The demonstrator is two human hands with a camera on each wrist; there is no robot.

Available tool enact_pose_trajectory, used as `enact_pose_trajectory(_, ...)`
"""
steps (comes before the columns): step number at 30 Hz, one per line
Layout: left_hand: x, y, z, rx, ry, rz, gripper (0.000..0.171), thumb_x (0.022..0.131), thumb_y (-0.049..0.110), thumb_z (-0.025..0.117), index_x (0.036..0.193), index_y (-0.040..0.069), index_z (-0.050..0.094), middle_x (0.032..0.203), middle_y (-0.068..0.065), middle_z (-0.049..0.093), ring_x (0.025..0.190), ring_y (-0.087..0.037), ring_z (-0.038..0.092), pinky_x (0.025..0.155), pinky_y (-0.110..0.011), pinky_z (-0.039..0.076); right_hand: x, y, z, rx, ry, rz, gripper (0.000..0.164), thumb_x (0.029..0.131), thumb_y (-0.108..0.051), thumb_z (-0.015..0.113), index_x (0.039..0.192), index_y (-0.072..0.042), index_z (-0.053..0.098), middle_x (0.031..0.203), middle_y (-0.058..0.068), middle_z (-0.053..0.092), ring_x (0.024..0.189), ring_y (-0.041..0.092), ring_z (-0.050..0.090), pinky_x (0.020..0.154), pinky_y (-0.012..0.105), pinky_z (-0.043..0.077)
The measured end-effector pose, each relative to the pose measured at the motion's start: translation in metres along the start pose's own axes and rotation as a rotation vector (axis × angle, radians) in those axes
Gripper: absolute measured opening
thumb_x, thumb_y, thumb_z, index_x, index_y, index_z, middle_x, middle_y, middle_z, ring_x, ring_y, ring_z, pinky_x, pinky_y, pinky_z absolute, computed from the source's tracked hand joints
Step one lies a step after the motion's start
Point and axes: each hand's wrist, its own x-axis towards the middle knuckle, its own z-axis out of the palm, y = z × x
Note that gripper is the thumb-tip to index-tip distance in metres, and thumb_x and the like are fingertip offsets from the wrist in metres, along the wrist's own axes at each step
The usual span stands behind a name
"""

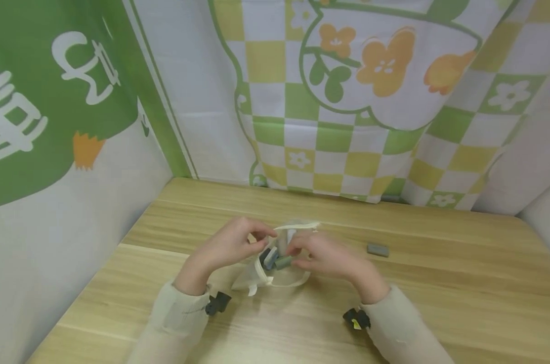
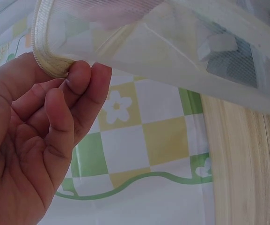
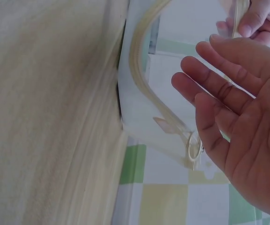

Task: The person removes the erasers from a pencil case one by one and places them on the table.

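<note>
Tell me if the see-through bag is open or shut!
Open: the bag has its zipper edges spread apart, small blocks show inside it, and the left hand pinches one edge.

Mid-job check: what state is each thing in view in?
Pouch: unzipped, mouth open
Green block: lying inside the pouch
Grey block: outside the pouch, lying on the table
Left hand: pinching the zipper edge
Right hand: loosely bent, nothing visibly held
Patterned cloth: hanging behind the table
</note>
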Motion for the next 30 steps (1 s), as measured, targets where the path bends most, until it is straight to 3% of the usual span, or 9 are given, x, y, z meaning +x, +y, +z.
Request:
enact_pose_trajectory(8, 0.000, 0.001, -0.001, 0.013, 0.000, 0.007, 0.023, 0.092, 0.004, 0.064, 0.112, 0.002, 0.073, 0.093, -0.005, 0.075, 0.080, -0.006, 0.063, 0.061, -0.019, 0.049, 0.006, -0.001, 0.005, 0.043, -0.033, -0.001, 0.018, 0.090, -0.007, 0.069, 0.107, -0.003, 0.071, 0.106, 0.008, 0.069, 0.098, 0.023, 0.066, 0.085, 0.034, 0.056)
enact_pose_trajectory(30, 0.000, 0.000, 0.001, 0.006, 0.001, 0.015, 0.023, 0.092, 0.005, 0.064, 0.113, 0.002, 0.073, 0.095, -0.006, 0.075, 0.081, -0.007, 0.063, 0.058, -0.019, 0.048, 0.013, -0.001, 0.011, -0.043, -0.111, 0.019, 0.021, 0.089, -0.007, 0.069, 0.110, -0.001, 0.070, 0.110, 0.007, 0.067, 0.103, 0.019, 0.064, 0.091, 0.028, 0.054)
